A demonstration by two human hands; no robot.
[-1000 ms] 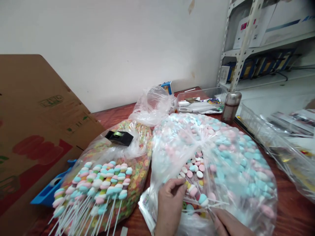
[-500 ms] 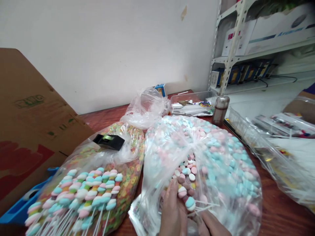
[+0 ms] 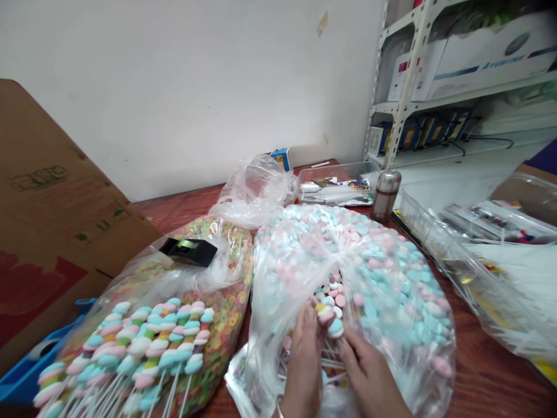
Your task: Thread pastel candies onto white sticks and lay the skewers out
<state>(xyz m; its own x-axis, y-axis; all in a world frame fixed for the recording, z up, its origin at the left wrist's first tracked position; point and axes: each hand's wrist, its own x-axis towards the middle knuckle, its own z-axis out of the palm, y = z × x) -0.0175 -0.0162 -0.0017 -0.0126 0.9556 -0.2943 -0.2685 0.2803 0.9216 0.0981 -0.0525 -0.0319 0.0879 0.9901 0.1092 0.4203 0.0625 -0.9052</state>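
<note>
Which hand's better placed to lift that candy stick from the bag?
Probably the right hand: its fingers reach the sticks under the blue candy; the left hand sits beside it.

Packing storeroom: metal shelving (image 3: 402,81) with cartons (image 3: 478,58), flattened cardboard (image 3: 56,191), bulk candy bags (image 3: 348,273) on wooden table (image 3: 491,371).

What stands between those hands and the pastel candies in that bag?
Nothing visible: the left hand and right hand are inside the opening of the clear plastic bag, at the candies; the film covers candies farther back.
</note>
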